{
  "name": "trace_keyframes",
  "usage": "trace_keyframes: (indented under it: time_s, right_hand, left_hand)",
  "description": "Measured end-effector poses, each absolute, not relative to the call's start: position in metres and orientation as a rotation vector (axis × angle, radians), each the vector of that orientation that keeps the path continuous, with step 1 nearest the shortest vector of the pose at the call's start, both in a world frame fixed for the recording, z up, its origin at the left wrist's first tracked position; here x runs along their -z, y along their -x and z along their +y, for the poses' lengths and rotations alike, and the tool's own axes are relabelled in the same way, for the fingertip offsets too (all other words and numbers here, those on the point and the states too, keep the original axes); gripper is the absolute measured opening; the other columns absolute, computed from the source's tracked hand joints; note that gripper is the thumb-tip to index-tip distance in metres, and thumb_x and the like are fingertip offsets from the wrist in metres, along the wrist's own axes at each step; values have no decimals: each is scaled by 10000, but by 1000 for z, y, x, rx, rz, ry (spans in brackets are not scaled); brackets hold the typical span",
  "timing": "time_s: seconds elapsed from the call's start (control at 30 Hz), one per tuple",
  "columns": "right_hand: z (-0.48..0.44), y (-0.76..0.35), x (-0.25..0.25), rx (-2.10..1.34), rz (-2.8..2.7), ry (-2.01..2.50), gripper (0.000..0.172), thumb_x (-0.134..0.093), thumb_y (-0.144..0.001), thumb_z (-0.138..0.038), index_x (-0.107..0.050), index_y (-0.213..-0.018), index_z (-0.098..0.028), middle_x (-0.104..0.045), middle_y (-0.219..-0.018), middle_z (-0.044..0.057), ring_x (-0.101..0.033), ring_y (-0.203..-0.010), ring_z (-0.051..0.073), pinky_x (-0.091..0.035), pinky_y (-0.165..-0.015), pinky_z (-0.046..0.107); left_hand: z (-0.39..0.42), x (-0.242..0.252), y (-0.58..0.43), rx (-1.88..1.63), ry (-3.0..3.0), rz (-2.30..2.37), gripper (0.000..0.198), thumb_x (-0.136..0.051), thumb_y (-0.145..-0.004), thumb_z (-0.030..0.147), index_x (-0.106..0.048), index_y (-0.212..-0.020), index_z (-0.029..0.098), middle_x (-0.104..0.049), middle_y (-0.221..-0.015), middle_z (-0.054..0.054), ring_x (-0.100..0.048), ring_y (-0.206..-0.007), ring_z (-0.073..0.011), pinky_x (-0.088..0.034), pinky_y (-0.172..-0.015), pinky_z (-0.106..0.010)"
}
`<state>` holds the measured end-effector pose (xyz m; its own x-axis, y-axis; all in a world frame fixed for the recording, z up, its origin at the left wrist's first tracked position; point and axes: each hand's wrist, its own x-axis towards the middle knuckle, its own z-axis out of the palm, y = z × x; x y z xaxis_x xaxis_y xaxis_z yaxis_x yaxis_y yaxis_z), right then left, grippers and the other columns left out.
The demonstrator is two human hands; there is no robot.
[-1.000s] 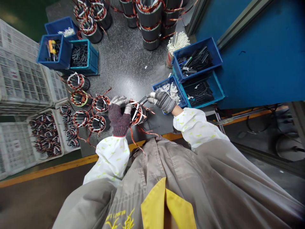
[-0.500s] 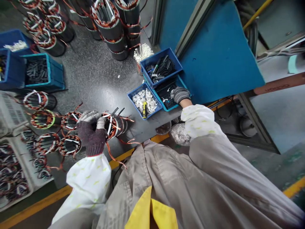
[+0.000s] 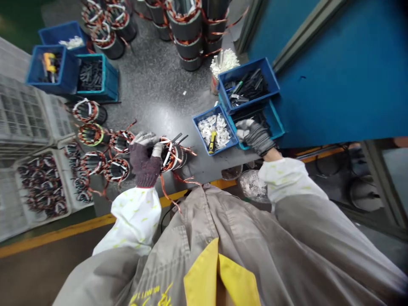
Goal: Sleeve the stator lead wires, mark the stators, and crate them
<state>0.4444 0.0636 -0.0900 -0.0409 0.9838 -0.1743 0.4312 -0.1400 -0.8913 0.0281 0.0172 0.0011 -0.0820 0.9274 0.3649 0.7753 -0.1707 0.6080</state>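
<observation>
My left hand (image 3: 145, 159), in a maroon glove with pale fingertips, is closed at the rim of a motor stator (image 3: 177, 158) lying on its side. White strips, two dark strips and copper leads stick out of this stator. My right hand (image 3: 255, 134), in a grey glove, is at the near edge of a teal bin (image 3: 276, 119) of black strips. Its fingers are bent together; whatever is between them is hidden. Just left of it, a blue tray (image 3: 204, 146) of small white pieces has a yellow-handled screwdriver (image 3: 212, 142) lying on top.
A blue bin (image 3: 247, 108) of dark strips rests on the teal one, beside a tub of white sticks (image 3: 225, 61). Stacked stators (image 3: 188, 34) stand at the back. More stators (image 3: 117, 169), blue bins (image 3: 52, 88) and white crates (image 3: 24, 216) are to the left.
The view has shifted, so the bench appears further right. My right hand has drawn back towards the teal bin's near left edge, fingers bent. My left hand stays at the stator.
</observation>
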Motion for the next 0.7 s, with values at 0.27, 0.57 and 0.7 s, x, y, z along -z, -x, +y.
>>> trace_keyframes:
  time_s: [0.27, 0.57, 0.7]
  right_hand:
    - [-2, -261, 111, -1324, -1365, 1597, 275, -617, -1064, -368, -841, -1128, -223, -868, -1211, 109, -820, -1146, 293, -626, -1171, 505]
    - [-23, -259, 110, -1276, -1625, 2055, 326, -596, -1121, -248, -851, -1313, -182, -836, -1371, 113, -790, -1290, 240, -552, -1233, 344]
    - [-26, -248, 111, -1171, -1707, 2091, 392, -551, -1140, -269, -795, -1433, -182, -814, -1420, 128, -778, -1301, 256, -560, -1223, 372]
  left_hand:
    - [15, -2, -21, -982, -1963, 1876, 175, -689, -1017, 352, -754, -1160, 274, -782, -1319, -87, -637, -1464, -320, -413, -1350, -596]
    - [57, 3, 17, -919, -2172, 1549, 153, -732, -961, 337, -762, -1101, 283, -780, -1180, -48, -662, -1398, -320, -438, -1322, -599]
    - [78, 0, 27, -803, -2217, 1443, 140, -752, -930, 323, -751, -1064, 281, -775, -1152, -45, -679, -1354, -325, -436, -1321, -620]
